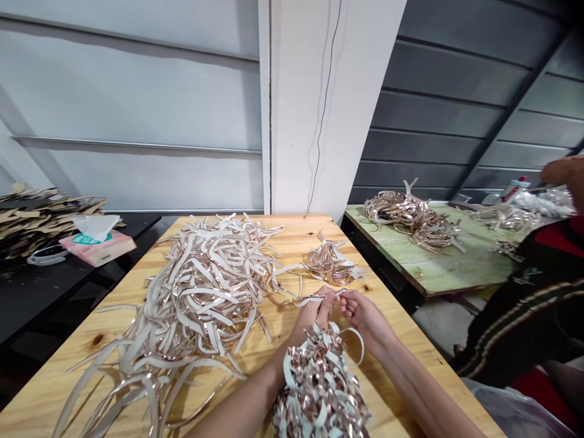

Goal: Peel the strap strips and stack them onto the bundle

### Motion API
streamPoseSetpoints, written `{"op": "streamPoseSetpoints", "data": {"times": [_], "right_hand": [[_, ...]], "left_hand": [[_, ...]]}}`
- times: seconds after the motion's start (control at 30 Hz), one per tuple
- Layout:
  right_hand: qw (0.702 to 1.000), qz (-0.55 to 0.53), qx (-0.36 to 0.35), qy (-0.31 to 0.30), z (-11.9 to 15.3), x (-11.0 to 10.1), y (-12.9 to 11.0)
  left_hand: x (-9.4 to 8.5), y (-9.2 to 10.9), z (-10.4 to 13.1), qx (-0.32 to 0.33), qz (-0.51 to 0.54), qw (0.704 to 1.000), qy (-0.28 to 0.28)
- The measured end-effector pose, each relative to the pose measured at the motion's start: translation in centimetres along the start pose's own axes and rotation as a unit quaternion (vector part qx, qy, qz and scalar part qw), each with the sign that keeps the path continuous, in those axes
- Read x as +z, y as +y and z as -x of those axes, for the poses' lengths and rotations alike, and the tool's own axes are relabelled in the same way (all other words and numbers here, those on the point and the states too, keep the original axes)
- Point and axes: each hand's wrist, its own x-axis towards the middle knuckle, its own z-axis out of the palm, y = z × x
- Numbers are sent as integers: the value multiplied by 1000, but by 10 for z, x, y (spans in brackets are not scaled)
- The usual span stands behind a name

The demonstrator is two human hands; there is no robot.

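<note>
My left hand is closed on a narrow strap, shiny rose gold on one side and whitish on the other. The strap's end reaches my right hand, whose thumb and forefinger pinch it. Between my forearms lies a dense mass of short, curled metallic strips; how they are joined cannot be made out. A large tangled heap of similar straps spreads over the left of the wooden table. Just beyond my hands sits a smaller bundle of straps.
On a dark table at left are a tissue pack, a white looped item and tan strips. A greenish table at right bears more strap bundles. A person in dark clothing is beside it.
</note>
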Motion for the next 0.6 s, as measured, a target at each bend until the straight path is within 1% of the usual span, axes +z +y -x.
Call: {"op": "streamPoseSetpoints", "data": {"times": [0.07, 0.13, 0.2, 0.27, 0.4, 0.47, 0.53, 0.6], "right_hand": [[999, 42, -33, 6, -1, 0, 1], [989, 108, -101, 11, -2, 0, 2], [967, 187, -172, 15, -2, 0, 3], [941, 257, -219, 15, -2, -1, 3], [906, 337, -254, 33, -4, -6, 1], [894, 360, -262, 47, -6, -11, -1], [893, 364, -259, 54, -9, -15, -3], [904, 351, -240, 45, -11, -16, -4]], "left_hand": [[1, 3, 1, -1, 6, 1000, 1], [1, 3, 2, 0, 11, 1000, 5], [1, 2, 1, 0, 10, 1000, 13], [0, 0, 0, -7, 16, 1000, 24], [-2, -6, -4, -13, 35, 998, 50], [-3, -8, -6, -11, 45, 996, 78], [-3, -10, -8, -15, 60, 992, 108], [-2, -11, -9, -19, 74, 991, 113]]}}
